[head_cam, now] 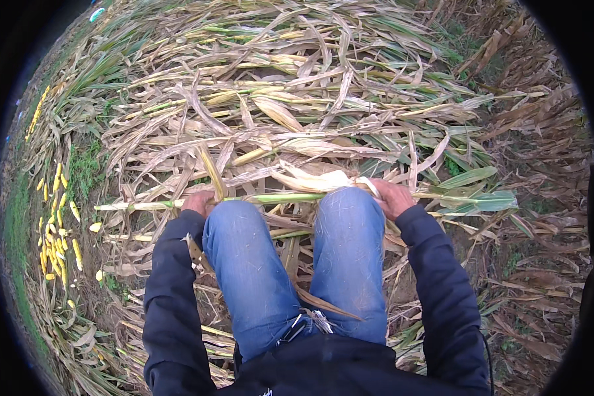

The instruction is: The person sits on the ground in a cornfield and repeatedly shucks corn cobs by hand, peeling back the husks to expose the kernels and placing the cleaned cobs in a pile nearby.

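A long green-and-tan corn stalk (287, 198) lies crosswise just beyond my knees, its cut-looking pale end to the left and a green leaf (495, 201) at its right end. My left hand (198, 202) grips the stalk beside my left knee, next to an upright dry leaf (211, 171). At the right knee, my right hand (395, 198) is closed around the stalk near the base of an opened, pale corn husk (312, 181). The knee and husk partly cover the right fingers. Whether an ear remains inside the husk, I cannot tell.
Flattened corn stalks with dry leaves (277, 114) cover the ground ahead. Husked yellow corn ears (57, 247) lie in a pile at the left, with another row of ears (38, 113) farther off. Brown corn plants (539, 148) line the right side.
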Demonstrator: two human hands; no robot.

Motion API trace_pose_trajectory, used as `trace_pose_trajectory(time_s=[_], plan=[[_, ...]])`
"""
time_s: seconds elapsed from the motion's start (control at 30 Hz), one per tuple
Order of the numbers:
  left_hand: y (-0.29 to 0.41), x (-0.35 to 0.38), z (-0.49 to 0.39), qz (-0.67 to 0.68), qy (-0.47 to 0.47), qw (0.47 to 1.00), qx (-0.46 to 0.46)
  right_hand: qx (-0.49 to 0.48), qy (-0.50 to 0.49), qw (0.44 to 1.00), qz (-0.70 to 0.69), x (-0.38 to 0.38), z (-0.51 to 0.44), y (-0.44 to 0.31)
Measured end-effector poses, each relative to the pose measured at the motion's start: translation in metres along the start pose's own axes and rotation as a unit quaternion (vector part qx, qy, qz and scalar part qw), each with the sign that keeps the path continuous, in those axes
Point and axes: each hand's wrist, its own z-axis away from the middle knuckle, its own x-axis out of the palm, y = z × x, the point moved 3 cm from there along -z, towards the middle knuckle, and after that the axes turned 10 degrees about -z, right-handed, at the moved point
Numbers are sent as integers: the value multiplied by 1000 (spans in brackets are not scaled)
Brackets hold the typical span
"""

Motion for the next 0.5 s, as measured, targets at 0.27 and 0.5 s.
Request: trace_pose_trajectory(time_s=[0.27,0.5], plan=[[-42,138,42,-43,-236,965,-106,138,-64,978,-143,129,67,103],[-39,152,47,-89,-170,980,-58,150,-45,986,63,197,84,151]])
